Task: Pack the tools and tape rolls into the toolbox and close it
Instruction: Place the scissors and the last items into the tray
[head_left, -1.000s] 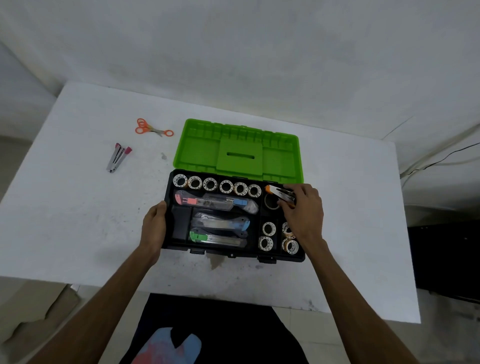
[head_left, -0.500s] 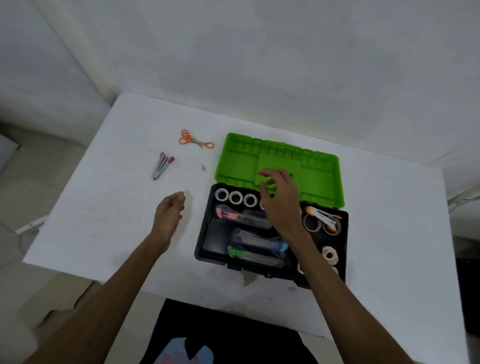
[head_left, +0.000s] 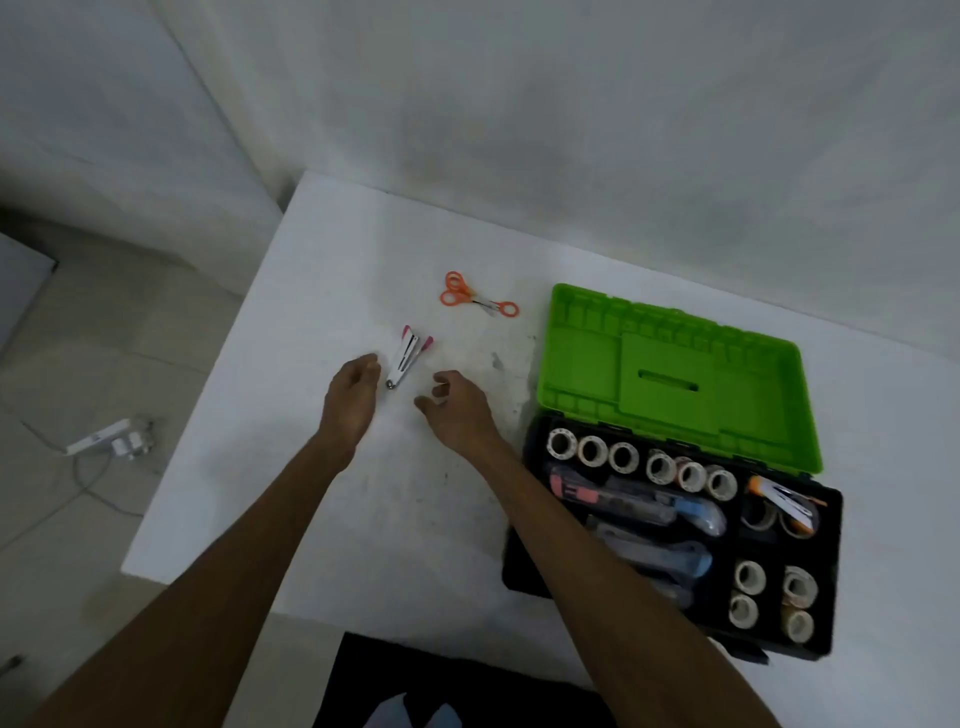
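The black toolbox lies open at the right with its green lid tipped back. Inside are a row of tape rolls, utility knives and an orange stapler. On the white table, a pink-and-silver stapler and orange scissors lie loose to the left of the box. My left hand hovers just left of the pink stapler, fingers relaxed. My right hand hovers just right of it, fingers loosely curled, holding nothing.
The table's left edge drops to a tiled floor, where a white power strip and its cable lie. A grey wall stands behind the table. A few dark smudges mark the tabletop near the box.
Both hands have left the toolbox and moved left across the table to either side of the pink stapler. The view has swung left, so the box now sits at the right.
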